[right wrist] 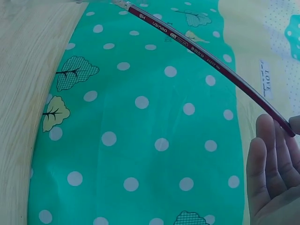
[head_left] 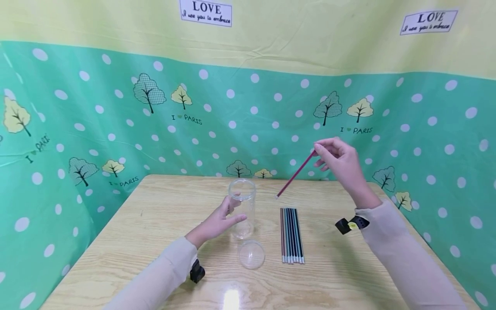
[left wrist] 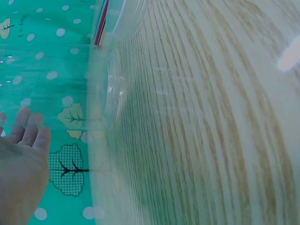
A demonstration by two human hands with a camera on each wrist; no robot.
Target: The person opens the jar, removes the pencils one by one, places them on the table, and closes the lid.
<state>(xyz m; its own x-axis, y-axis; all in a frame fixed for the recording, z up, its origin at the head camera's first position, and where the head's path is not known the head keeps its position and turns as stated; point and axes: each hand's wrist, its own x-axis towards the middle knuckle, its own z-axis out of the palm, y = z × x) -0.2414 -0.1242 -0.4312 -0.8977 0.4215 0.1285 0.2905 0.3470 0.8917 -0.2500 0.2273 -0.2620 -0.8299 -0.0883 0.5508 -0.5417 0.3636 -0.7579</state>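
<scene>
A dark red pencil slants in the air, its metal-capped end down and to the left. My right hand pinches its upper end between thumb and fingers. HB lettering shows on the pencil in the right wrist view. A clear, lidless jar stands upright on the table. Beside it is my left hand, thumb in front and fingers extended at its far side; firm contact cannot be told. Several pencils lie side by side right of the jar, metal-capped ends toward me.
A round clear lid lies on the wooden table, in front of the jar. A green and yellow printed curtain hangs close behind the table and along both sides. Black wrist cameras sit on both sleeves.
</scene>
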